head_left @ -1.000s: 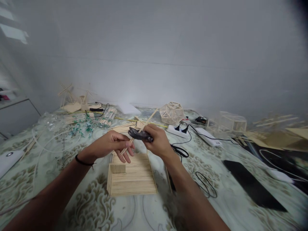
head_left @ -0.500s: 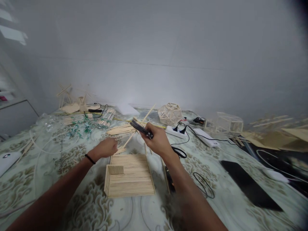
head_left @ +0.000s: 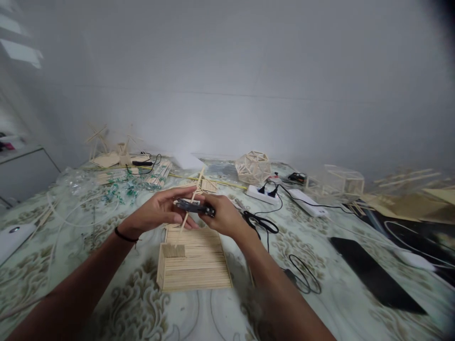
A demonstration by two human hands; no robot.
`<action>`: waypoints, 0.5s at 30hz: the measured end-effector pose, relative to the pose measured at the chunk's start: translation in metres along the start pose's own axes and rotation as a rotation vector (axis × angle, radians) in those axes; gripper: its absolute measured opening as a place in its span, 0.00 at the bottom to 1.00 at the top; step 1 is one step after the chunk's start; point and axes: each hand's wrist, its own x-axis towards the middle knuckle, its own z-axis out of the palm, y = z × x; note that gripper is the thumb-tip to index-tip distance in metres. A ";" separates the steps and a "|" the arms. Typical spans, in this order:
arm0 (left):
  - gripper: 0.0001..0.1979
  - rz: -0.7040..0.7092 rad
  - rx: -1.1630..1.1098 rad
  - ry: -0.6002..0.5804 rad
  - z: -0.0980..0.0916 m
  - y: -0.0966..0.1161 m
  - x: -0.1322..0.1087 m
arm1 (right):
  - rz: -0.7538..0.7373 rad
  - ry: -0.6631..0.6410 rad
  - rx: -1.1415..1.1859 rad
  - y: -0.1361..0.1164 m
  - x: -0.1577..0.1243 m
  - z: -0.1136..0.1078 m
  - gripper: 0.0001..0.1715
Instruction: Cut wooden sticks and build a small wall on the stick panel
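My right hand (head_left: 225,215) is closed round a dark pliers-like tool (head_left: 194,207), whose exact kind is unclear. A thin wooden stick (head_left: 200,180) slants across the tool, its lower end over the wooden-stick structure (head_left: 199,263). My left hand (head_left: 159,208) is open, thumb and fingers spread on either side of the tool and stick; whether they touch the stick is unclear. Beneath both hands, the structure lies flat on the table, a floor of sticks side by side with a low walled corner at its left. Loose sticks (head_left: 209,184) lie behind the hands.
A ball-shaped stick frame (head_left: 253,167), a power strip (head_left: 263,194) with plugs and a black cable (head_left: 263,222) lie beyond my right hand. A black flat slab (head_left: 377,274) is at right. Stick models (head_left: 106,158) and green-tipped sticks (head_left: 128,187) lie at back left.
My right hand has moved left and slightly down with the tool and stick. My left hand has opened from a closed shape and moved up to the tool. The stick stands more steeply.
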 end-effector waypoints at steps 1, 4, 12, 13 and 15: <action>0.31 -0.017 -0.004 -0.006 0.003 0.001 0.000 | -0.014 -0.004 0.007 -0.001 0.000 0.001 0.10; 0.29 -0.064 0.011 0.007 0.008 0.003 0.001 | -0.041 -0.004 0.037 -0.006 -0.001 0.002 0.15; 0.30 -0.085 -0.006 0.066 0.012 0.006 0.001 | -0.072 0.034 0.103 -0.005 -0.002 0.005 0.20; 0.31 -0.091 -0.001 0.083 0.011 0.006 0.001 | -0.063 0.051 0.103 -0.005 -0.002 0.005 0.16; 0.32 -0.100 0.020 0.119 0.009 0.005 0.002 | -0.042 0.106 0.112 -0.005 -0.002 0.003 0.06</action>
